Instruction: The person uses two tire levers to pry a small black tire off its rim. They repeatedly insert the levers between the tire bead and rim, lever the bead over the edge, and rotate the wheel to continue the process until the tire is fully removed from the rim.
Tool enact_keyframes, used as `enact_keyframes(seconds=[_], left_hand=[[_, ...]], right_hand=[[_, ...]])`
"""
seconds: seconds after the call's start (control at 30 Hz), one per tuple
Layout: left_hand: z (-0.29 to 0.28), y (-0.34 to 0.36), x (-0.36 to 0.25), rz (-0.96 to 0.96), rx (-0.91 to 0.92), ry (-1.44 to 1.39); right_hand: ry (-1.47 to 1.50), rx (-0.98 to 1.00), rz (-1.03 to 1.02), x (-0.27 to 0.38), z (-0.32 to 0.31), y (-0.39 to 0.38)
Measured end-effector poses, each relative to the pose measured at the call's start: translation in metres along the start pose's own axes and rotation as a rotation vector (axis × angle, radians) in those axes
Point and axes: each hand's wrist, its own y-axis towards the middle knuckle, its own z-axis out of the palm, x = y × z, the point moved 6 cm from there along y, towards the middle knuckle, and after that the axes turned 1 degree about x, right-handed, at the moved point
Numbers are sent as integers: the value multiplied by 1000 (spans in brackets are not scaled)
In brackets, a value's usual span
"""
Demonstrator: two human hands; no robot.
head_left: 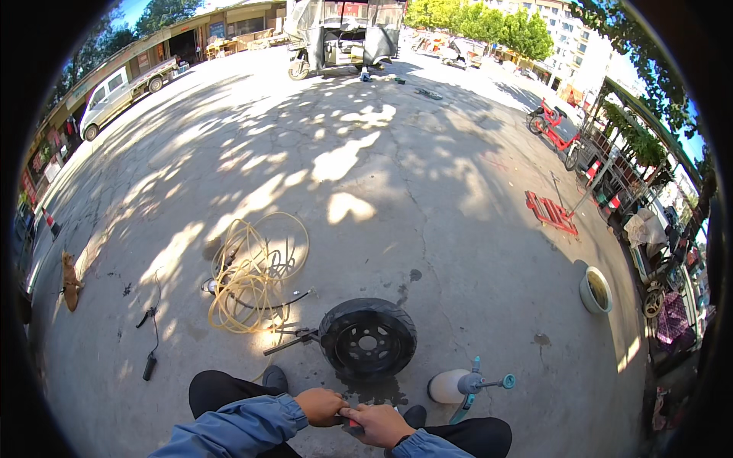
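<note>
Both my hands meet low in the view, between my knees. My left hand (321, 407) is closed, its fingertips against my right hand; what they grip, if anything, is hidden. My right hand (380, 424) is closed round a small red-and-dark object (353, 423), mostly covered by fingers, so its kind does not show. Just beyond them a black wheel with a tire (368, 339) lies on the ground, wet patches around it. A metal bar tool (289, 343) touches or lies close to its left side. To its right, a white pump spray bottle (452, 386) with a teal-and-grey head rests on its side.
A coiled yellow air hose (259, 275) lies left of the wheel, and a black cable with a handle (150, 359) farther left. A small brown dog (70, 282) is at the far left. On the right are a basin (595, 290) and a red rack (551, 211). A three-wheeler (347, 34) stands ahead.
</note>
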Motion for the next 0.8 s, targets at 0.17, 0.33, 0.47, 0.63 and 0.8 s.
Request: enact_keyframes(seconds=[0.17,0.33,0.47,0.63,0.8], left_hand=[[1,-1,3,-42,9,15],[-4,-2,-2,-48,21,24],[-3,-3,-2,-57,17,15],[7,0,6,-33,9,44],[4,0,2,-39,38,51]], right_hand=[[7,-22,-6,4,-4,-2],[2,-35,-13,1,-1,-2],[-2,-24,-9,4,-5,-3],[-12,-16,-7,2,-1,-1],[4,-45,-29,2,0,-3]])
